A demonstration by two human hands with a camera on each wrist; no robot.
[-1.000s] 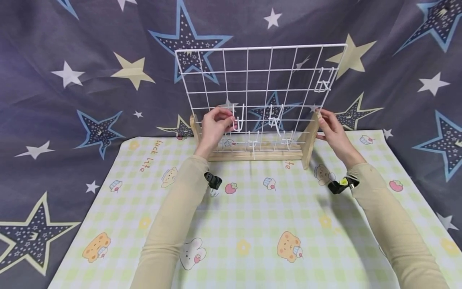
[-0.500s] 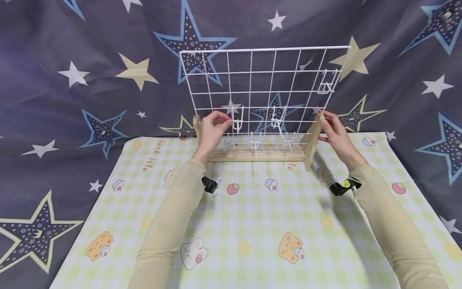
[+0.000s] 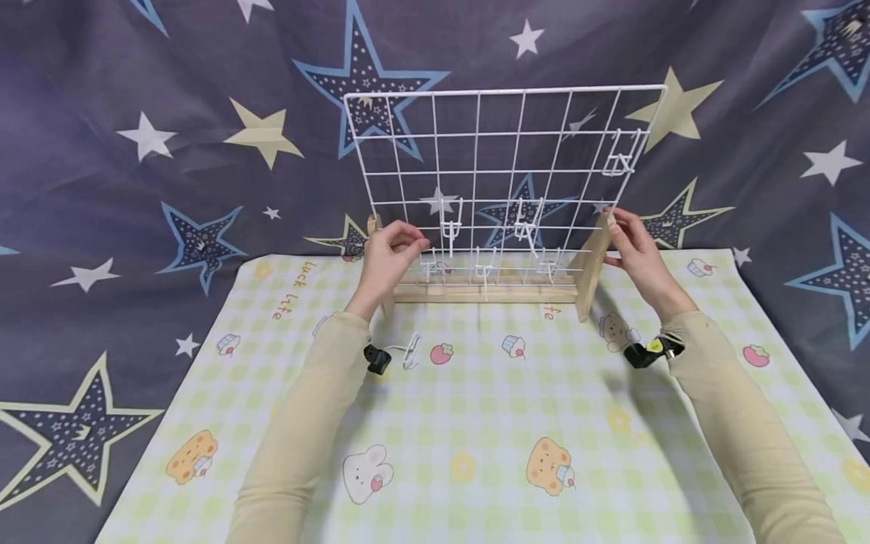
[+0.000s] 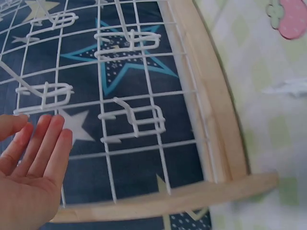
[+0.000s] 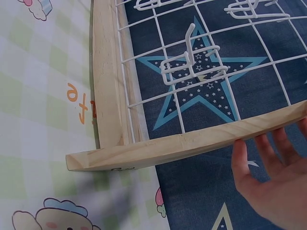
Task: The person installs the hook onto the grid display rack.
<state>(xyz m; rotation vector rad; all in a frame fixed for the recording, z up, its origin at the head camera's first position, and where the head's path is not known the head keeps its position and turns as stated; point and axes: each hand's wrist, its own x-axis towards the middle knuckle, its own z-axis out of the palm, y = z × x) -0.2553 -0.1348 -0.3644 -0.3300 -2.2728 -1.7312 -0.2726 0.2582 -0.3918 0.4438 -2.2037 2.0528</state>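
A white wire grid panel stands upright in a wooden stand. Several white wire hooks hang on it. My left hand is just left of one hook, apart from it in the head view, fingers relaxed and holding nothing. In the left wrist view, that hand's fingers lie below a hook. My right hand grips the stand's right upright, thumb against the wood and fingers behind. Another hook hangs at the panel's upper right.
Loose white hooks lie on the checked tablecloth, beside the left wrist camera. A dark star-patterned cloth hangs close behind the panel.
My left hand has let go of the hook, which now hangs on the grid, and has drawn back left and slightly down. My right hand stays on the upright.
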